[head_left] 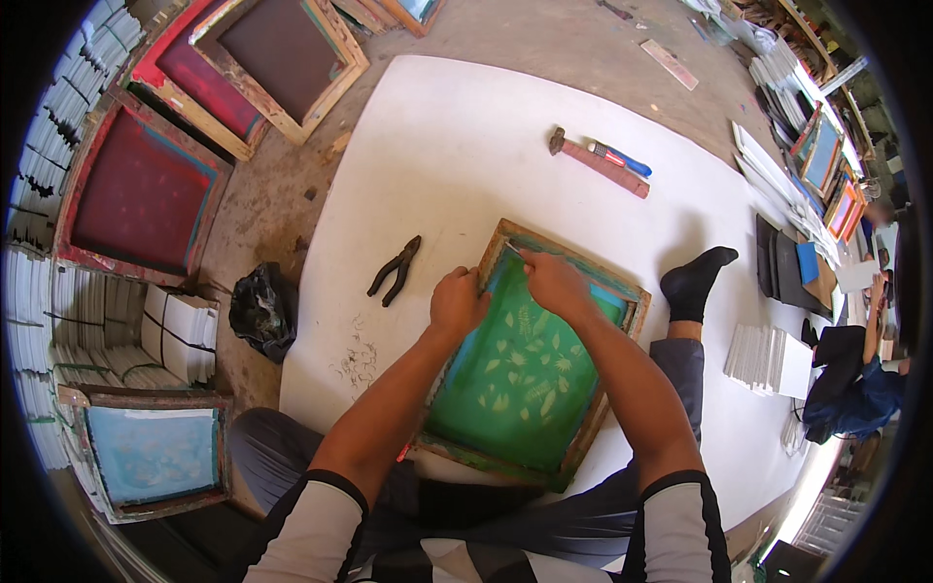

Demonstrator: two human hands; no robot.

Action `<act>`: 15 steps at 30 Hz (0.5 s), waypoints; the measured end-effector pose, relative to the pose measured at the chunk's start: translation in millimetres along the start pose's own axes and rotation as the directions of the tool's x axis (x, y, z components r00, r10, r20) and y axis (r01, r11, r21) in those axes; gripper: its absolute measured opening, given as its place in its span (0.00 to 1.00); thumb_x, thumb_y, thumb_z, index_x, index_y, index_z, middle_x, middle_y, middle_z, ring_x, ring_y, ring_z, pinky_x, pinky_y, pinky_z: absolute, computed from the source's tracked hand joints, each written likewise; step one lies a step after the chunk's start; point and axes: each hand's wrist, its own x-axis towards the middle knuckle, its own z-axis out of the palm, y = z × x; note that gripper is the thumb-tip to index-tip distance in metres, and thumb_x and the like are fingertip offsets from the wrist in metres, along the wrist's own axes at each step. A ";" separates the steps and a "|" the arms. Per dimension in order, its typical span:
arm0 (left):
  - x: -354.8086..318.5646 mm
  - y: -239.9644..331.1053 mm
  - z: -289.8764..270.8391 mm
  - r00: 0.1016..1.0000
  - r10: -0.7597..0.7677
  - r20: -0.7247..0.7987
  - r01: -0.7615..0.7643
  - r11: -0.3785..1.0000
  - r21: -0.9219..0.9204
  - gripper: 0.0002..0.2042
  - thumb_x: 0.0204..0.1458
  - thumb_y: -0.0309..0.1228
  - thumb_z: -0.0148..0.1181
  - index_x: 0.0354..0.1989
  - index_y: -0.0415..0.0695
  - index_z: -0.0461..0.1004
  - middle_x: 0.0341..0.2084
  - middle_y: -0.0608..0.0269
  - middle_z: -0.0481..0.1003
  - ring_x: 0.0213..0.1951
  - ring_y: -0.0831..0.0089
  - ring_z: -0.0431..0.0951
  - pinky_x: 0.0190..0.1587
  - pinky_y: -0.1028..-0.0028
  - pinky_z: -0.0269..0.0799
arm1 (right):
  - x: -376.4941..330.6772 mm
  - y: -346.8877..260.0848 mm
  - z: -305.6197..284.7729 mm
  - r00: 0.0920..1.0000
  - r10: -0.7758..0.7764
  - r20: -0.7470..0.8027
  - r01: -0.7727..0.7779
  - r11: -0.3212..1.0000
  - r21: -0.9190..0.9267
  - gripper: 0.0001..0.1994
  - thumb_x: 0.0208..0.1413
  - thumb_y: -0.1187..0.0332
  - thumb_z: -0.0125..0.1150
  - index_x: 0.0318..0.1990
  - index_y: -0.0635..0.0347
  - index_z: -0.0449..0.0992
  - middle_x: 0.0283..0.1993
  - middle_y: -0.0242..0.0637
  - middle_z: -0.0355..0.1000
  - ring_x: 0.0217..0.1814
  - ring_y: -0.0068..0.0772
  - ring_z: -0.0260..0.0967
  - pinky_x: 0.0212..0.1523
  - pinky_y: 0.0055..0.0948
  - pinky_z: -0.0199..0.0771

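A wooden screen-printing frame [525, 379] with green mesh and pale leaf shapes lies tilted on the white sheet between my legs. Closed around its left rail, close to the upper left corner, is my left hand [459, 303]. My right hand [556, 282] is over the mesh by the same corner, its fingers pinching a thin tool [513, 247] whose pale tip points at the corner. The rest of that tool is hidden in my grip. Left of the frame lie black-handled pliers [396, 271], jaws away from me, with small scattered scraps [358, 357] nearer to me.
Beyond the frame lie a hammer [603, 167] and a blue-handled tool [622, 158]. A black plastic bag [263, 311] sits left of the white sheet [428, 126]. More framed screens [146, 194] lean at left. White stacks [768, 360] and another person [860, 379] are at right.
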 end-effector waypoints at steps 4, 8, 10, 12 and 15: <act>0.4 -1.5 -0.5 1.000 0.021 -0.018 -0.022 1.000 -0.023 0.22 0.46 0.33 0.73 0.49 0.37 0.80 0.35 0.47 0.78 0.40 0.47 0.81 0.44 0.54 0.77 | -7.0 -8.8 -10.6 0.986 0.113 0.120 -0.091 0.980 -0.177 0.24 0.65 0.69 0.51 0.69 0.50 0.71 0.43 0.49 0.81 0.49 0.53 0.80 0.50 0.53 0.79; -1.4 5.8 -5.6 1.000 0.013 0.005 -0.013 1.000 0.005 0.22 0.46 0.34 0.73 0.49 0.36 0.80 0.35 0.46 0.78 0.40 0.48 0.81 0.44 0.55 0.77 | 3.9 27.6 3.0 0.994 0.032 0.101 -0.060 0.955 0.291 0.23 0.68 0.66 0.50 0.70 0.45 0.70 0.44 0.49 0.81 0.52 0.55 0.79 0.54 0.54 0.76; 0.9 10.6 -3.2 0.999 0.009 0.032 -0.009 1.000 0.002 0.22 0.47 0.33 0.71 0.50 0.36 0.79 0.37 0.47 0.78 0.42 0.48 0.80 0.46 0.55 0.77 | 11.0 65.1 32.6 0.998 -0.053 0.020 0.040 0.914 0.404 0.23 0.68 0.63 0.51 0.70 0.41 0.70 0.44 0.50 0.81 0.51 0.55 0.79 0.53 0.55 0.77; -0.3 5.3 -5.5 0.999 -0.022 0.038 0.022 1.000 -0.002 0.22 0.48 0.33 0.71 0.51 0.36 0.79 0.38 0.48 0.78 0.44 0.48 0.80 0.48 0.55 0.77 | 13.4 55.3 29.0 0.997 -0.069 0.023 0.058 0.946 0.318 0.23 0.69 0.62 0.51 0.70 0.37 0.70 0.43 0.50 0.81 0.49 0.55 0.79 0.51 0.55 0.77; -4.3 1.6 -8.4 0.998 -0.052 0.039 0.053 0.998 -0.032 0.23 0.48 0.33 0.71 0.53 0.36 0.79 0.39 0.48 0.78 0.44 0.49 0.80 0.48 0.55 0.77 | 1.1 25.4 -6.2 0.997 0.012 0.078 -0.011 1.000 -0.018 0.21 0.69 0.60 0.52 0.69 0.35 0.71 0.42 0.50 0.81 0.48 0.54 0.79 0.49 0.54 0.77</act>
